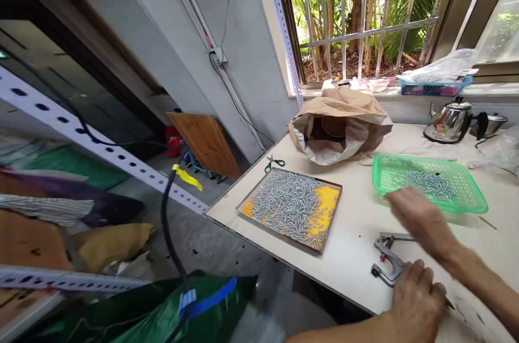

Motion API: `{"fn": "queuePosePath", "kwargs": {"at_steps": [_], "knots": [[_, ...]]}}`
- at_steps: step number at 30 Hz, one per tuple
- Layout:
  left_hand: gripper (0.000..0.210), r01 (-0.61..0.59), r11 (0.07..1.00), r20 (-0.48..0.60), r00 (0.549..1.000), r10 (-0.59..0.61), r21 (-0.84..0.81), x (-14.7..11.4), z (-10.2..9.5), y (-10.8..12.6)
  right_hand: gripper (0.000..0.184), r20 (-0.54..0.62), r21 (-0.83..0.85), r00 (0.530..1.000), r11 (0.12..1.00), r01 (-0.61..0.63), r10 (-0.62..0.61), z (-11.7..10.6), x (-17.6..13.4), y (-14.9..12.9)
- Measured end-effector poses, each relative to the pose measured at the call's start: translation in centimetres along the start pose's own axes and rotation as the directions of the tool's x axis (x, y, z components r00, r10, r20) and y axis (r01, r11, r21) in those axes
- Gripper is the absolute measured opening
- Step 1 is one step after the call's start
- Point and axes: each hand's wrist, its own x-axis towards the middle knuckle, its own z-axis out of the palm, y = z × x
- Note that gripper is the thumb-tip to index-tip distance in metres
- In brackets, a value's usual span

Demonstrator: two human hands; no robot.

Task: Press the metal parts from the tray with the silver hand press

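My left hand (417, 297) is closed round the lower part of metal pliers (391, 264) with a C-shaped jaw, a spring and a small red piece. The pliers lie low over the table at the right, their far handle partly hidden behind my right forearm. My right hand (417, 216) is over the near edge of a green plastic basket (472, 208). Motion blurs its fingers, so whether they hold anything does not show. Inside the basket lie many small silvery metal pieces (430, 183). A thin dark tip shows beside my left hand.
A shallow tray (330, 219) with a yellow bottom holds many small metal pieces. Green-handled scissors (275, 161) lie behind it. An open brown paper bag (344, 121) and a steel kettle (448, 121) stand at the back. The table (348, 256) ends toward me at its left edge.
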Motion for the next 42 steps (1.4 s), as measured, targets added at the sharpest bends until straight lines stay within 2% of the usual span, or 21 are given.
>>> {"fn": "queuePosePath", "kwargs": {"at_steps": [3, 4, 5, 6, 8, 9, 11, 13, 15, 18, 20, 22, 24, 25, 27, 29, 31, 33, 35, 38, 42], "knots": [[0.018, -0.069, 0.997, -0.142, 0.987, 0.071, 0.022, 0.2, -3.9, -1.9, 0.033, -0.076, -0.161, 0.992, 0.981, -0.11, 0.099, -1.9, -0.2, 4.5], [0.018, -0.057, 0.998, -0.171, 0.983, 0.061, 0.028, 0.2, -5.8, -3.3, 0.036, -0.077, -0.192, 0.988, 0.97, -0.148, 0.136, -2.3, -0.8, 5.3], [0.02, 0.019, 0.997, -0.195, 0.981, -0.005, 0.069, 0.1, -7.9, -5.0, 0.039, -0.062, -0.191, 0.984, 0.965, -0.178, 0.169, -2.5, -1.8, 5.7], [0.021, 0.151, 0.978, -0.214, 0.97, -0.118, 0.142, 0.1, -10.0, -6.9, 0.04, -0.027, -0.156, 0.98, 0.967, -0.2, 0.198, -2.6, -3.0, 5.6], [0.021, 0.386, 0.875, -0.221, 0.917, -0.331, 0.292, 0.1, -13.6, -11.0, 0.039, 0.1, -0.002, 0.971, 0.976, -0.219, 0.218, -2.6, -5.9, 4.2], [0.023, 0.429, 0.831, -0.177, 0.903, -0.391, 0.356, 0.2, -14.9, -12.8, 0.037, 0.174, 0.085, 0.962, 0.97, -0.226, 0.209, -2.5, -7.4, 3.1], [0.024, 0.418, 0.787, -0.042, 0.892, -0.45, 0.454, 0.4, -16.5, -15.6, 0.034, 0.31, 0.196, 0.932, 0.946, -0.258, 0.19, -2.2, -10.1, 0.6], [0.025, 0.371, 0.781, 0.08, 0.879, -0.469, 0.502, 0.6, -16.8, -17.1, 0.029, 0.411, 0.205, 0.888, 0.928, -0.311, 0.207, -1.9, -11.9, -1.5], [0.026, 0.326, 0.792, 0.165, 0.87, -0.465, 0.516, 0.9, -16.5, -17.7, 0.023, 0.478, 0.17, 0.841, 0.912, -0.373, 0.255, -1.7, -12.6, -2.8], [0.027, 0.298, 0.809, 0.216, 0.865, -0.454, 0.507, 1.2, -16.3, -17.9, 0.019, 0.528, 0.112, 0.787, 0.892, -0.438, 0.32, -1.5, -12.3, -3.2], [0.028, 0.303, 0.812, 0.217, 0.864, -0.455, 0.499, 1.4, -16.6, -18.1, 0.017, 0.555, 0.079, 0.768, 0.9, -0.429, 0.318, -1.4, -11.9, -3.1], [0.03, 0.298, 0.813, 0.219, 0.864, -0.452, 0.5, 1.6, -17.0, -18.0, 0.018, 0.554, 0.051, 0.78, 0.924, -0.38, 0.29, -1.3, -11.7, -3.1], [0.028, 0.342, 0.837, 0.175, 0.877, -0.448, 0.428, 1.6, -17.4, -17.4, 0.02, 0.511, 0.034, 0.823, 0.951, -0.307, 0.248, -1.1, -11.8, -3.3], [0.026, 0.388, 0.858, 0.145, 0.879, -0.455, 0.337, 1.6, -17.5, -16.8, 0.021, 0.47, 0.022, 0.853, 0.964, -0.266, 0.224, -1.0, -11.9, -3.4], [0.019, 0.495, 0.867, 0.133, 0.857, -0.498, 0.051, 1.3, -17.3, -14.9, 0.024, 0.376, -0.01, 0.911, 0.983, -0.181, 0.172, -1.1, -12.2, -3.8], [0.016, 0.584, 0.778, 0.227, 0.81, -0.541, -0.232, 0.7, -16.5, -12.6, 0.028, 0.288, -0.041, 0.95, 0.993, -0.112, 0.12, -1.4, -12.2, -4.3], [0.015, 0.66, 0.644, 0.35, 0.751, -0.56, -0.386, 0.0, -15.4, -10.4, 0.031, 0.234, -0.055, 0.969, 0.996, -0.069, 0.08, -1.8, -12.1, -4.8], [0.015, 0.72, 0.534, 0.419, 0.694, -0.586, -0.444, -0.5, -14.1, -8.8, 0.032, 0.214, -0.063, 0.975, 0.997, -0.048, 0.06, -2.2, -11.9, -5.1], [0.014, 0.754, 0.459, 0.44, 0.651, -0.619, -0.469, -0.8, -13.0, -7.9, 0.033, 0.221, -0.069, 0.973, 0.997, -0.045, 0.059, -2.4, -11.7, -5.4], [0.016, 0.772, 0.387, 0.447, 0.616, -0.649, -0.504, -1.0, -12.0, -7.5, 0.033, 0.249, -0.063, 0.966, 0.996, -0.058, 0.072, -2.4, -11.7, -5.5], [0.021, 0.795, 0.336, 0.474, 0.581, -0.661, -0.506, -1.3, -11.4, -7.7, 0.031, 0.252, -0.067, 0.964, 0.995, -0.073, 0.088, -2.3, -11.9, -5.4]]}}
